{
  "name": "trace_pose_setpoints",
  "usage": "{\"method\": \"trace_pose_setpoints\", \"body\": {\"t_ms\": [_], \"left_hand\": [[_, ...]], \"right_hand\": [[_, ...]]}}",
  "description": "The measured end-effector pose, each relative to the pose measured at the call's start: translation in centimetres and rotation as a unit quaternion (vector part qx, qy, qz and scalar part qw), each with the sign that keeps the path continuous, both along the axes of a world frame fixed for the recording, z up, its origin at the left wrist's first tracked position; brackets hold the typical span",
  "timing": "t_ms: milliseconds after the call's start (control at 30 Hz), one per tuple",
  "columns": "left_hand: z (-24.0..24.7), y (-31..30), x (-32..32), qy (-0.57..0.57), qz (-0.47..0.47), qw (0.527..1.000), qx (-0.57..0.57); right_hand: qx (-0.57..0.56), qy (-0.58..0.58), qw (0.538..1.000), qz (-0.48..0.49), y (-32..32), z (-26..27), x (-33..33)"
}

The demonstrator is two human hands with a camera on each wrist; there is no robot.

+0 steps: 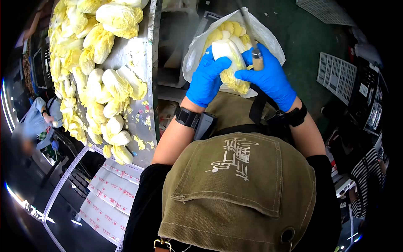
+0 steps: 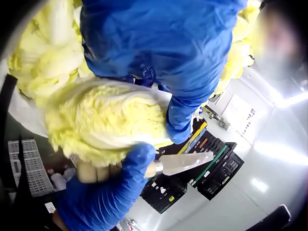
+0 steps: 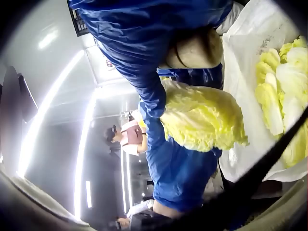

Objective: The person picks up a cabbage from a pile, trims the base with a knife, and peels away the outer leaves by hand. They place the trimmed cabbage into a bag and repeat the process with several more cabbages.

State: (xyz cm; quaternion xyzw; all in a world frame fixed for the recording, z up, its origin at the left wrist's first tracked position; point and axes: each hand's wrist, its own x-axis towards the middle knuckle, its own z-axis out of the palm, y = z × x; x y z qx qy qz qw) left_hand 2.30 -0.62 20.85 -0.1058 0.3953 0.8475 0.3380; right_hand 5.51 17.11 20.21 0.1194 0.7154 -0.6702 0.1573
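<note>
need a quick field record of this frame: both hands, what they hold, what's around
left grip: blue-gloved hand, holds the cabbage
right grip: blue-gloved hand, grips the knife by its wooden handle
knife: blade points away from the body; contact with the cabbage cannot be told
behind hands: open white bag with more cabbages inside
person's left: steel table bearing a cabbage pile
floor, right: white crates

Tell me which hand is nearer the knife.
Right. The right hand grips the knife by its wooden handle; the left hand holds the napa cabbage just beside it.
</note>
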Motion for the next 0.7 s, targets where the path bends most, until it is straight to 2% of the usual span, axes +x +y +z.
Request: {"method": "trace_pose_setpoints", "body": {"t_ms": [167, 267, 333, 367, 433, 533, 700], "left_hand": [[-1.2, -0.7, 0.5, 0.0, -0.017, 1.0, -0.012], [-0.6, 0.4, 0.7, 0.07, -0.024, 0.993, -0.094], [-0.2, 1.9, 0.7, 0.099, -0.003, 0.98, -0.172], [0.0, 1.9, 0.5, 0.095, -0.007, 0.98, -0.175], [0.4, 1.9, 0.2, 0.088, -0.016, 0.98, -0.18], [-1.3, 1.0, 0.9, 0.147, -0.007, 0.947, -0.287], [-1.6, -2.2, 0.7, 0.146, -0.095, 0.935, -0.308]], "right_hand": [[-0.018, 0.031, 0.999, -0.013, 0.3, 0.0, 0.4], [0.185, 0.08, 0.979, 0.009, -0.3, 0.6, 0.3], [0.187, 0.081, 0.979, 0.007, -0.6, 1.0, 0.3], [0.188, 0.081, 0.979, 0.007, -0.8, 1.1, 0.4], [0.24, 0.125, 0.963, -0.01, -0.7, 1.0, 0.5], [0.301, 0.173, 0.937, -0.03, -0.4, 0.3, 0.5], [0.374, 0.13, 0.918, -0.005, 1.8, -0.8, 0.8]]}}
